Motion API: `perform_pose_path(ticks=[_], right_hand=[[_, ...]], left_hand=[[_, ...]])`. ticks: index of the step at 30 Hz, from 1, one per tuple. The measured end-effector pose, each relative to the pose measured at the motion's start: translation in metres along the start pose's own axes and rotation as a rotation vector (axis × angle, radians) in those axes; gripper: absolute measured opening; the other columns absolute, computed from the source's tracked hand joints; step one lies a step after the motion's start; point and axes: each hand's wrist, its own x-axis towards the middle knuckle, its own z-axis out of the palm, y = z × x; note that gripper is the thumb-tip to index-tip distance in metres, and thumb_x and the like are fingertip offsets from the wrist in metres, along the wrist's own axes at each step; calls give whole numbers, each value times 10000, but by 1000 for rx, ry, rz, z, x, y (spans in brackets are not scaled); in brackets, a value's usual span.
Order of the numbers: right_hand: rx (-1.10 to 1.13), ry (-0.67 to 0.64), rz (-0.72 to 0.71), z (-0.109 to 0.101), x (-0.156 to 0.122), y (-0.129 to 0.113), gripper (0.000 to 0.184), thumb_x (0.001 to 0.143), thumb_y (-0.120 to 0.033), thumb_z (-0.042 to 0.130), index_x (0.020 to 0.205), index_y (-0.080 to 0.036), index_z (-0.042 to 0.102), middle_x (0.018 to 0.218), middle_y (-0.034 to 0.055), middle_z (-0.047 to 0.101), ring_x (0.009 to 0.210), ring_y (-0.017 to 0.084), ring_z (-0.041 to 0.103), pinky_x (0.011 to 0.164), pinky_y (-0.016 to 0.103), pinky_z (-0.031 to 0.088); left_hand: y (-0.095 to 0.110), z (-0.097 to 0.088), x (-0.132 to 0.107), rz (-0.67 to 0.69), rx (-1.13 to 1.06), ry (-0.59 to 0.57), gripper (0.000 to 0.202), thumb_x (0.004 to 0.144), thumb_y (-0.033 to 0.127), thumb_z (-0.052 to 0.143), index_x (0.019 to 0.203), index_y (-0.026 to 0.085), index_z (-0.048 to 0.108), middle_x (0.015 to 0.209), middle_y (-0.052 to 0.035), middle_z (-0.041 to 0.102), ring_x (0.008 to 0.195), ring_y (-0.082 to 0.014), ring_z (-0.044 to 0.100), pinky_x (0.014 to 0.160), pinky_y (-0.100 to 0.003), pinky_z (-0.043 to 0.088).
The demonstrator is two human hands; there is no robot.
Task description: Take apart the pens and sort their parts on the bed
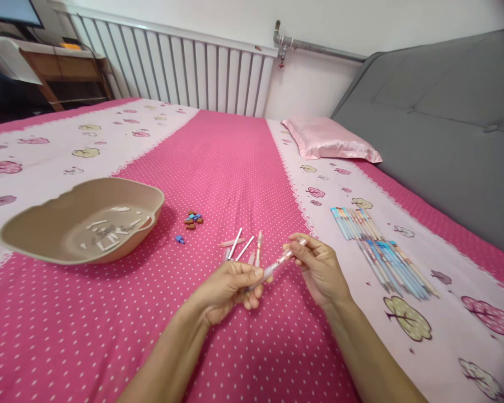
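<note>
Between my two hands is a slim, pale pink patterned pen (279, 263), tilted up toward the right. My left hand (231, 284) is closed around its lower end, with thumb and fingers hiding the tip. At the upper end, my right hand (319, 268) pinches the pen near a whitish end piece. Just beyond the left hand lie loose pen parts: thin white refills (235, 243) and pinkish barrels (259, 246). Small blue and brown caps or plugs (193, 220) form a little pile farther left, and one blue piece (180, 239) lies apart from it.
To the left stands a beige basin (84, 196) with small white pieces inside. Several pens (397, 268) lie in two overlapping rows at the right. The pink dotted bedspread (235, 151) lies beneath everything. A pillow (331, 140) and grey headboard (441, 89) are at the far right.
</note>
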Motion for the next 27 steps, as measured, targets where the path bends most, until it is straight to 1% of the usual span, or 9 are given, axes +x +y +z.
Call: perform_pose_path(ticks=[3,5,8,11,15,17,19,21,27], right_hand=[[32,-35,1,-3,0,-3,258,549,-275,797,776,-199,701,631,-8,646,512,68,512,456,175,378],[51,-48,5,-4,0,-3,270,538,-290,801,774,-206,701,627,-3,653,516,74,513,451,176,377],[37,-35,-3,-3,0,-2,276,543,-293,798,785,-207,697,617,-9,642,529,78,525,462,178,383],[-39,43,-36,0,0,3,276,576,-291,780,817,-193,689,609,-22,605,552,92,550,466,185,388],[-86,148,-60,1,0,7,294,588,-302,771,832,-168,676,650,-11,594,590,108,570,454,184,392],[-72,164,-49,1,0,7,299,590,-302,771,840,-167,676,668,-7,599,599,103,571,457,176,399],[-43,156,-22,2,-2,8,331,587,-298,775,877,-175,674,672,-11,599,601,98,572,467,174,414],[-7,131,22,5,-4,9,357,574,-295,783,893,-179,671,688,-10,607,610,99,580,483,177,436],[5,71,123,12,-9,13,256,576,-327,780,715,-140,675,660,12,637,589,102,587,530,199,481]], left_hand=[[-3,-3,2,-76,-105,-84,232,732,275,664,811,57,674,506,0,574,384,-34,518,375,-102,380],[-4,-3,2,-115,-150,-122,237,754,274,636,818,49,675,494,-2,564,370,-32,508,353,-94,359],[-5,-1,4,-101,-114,-127,269,777,303,604,849,52,669,501,-7,567,373,-44,512,366,-115,370],[-7,3,7,70,100,10,356,789,400,570,856,60,650,557,-36,604,450,-80,557,465,-179,437],[-10,8,11,458,586,347,371,676,404,684,901,113,640,627,-23,628,543,-107,556,518,-215,423],[-12,9,10,623,850,477,310,666,369,700,883,153,654,650,-14,647,566,-118,560,525,-221,415],[-14,10,8,754,1049,570,198,726,335,650,839,173,661,676,-18,671,584,-124,574,549,-228,423],[-16,10,7,854,1158,624,161,782,309,589,837,176,660,704,-26,685,597,-126,588,570,-232,436],[-22,9,9,1005,1272,635,206,830,276,529,949,155,646,770,-59,695,660,-142,618,621,-237,452]])
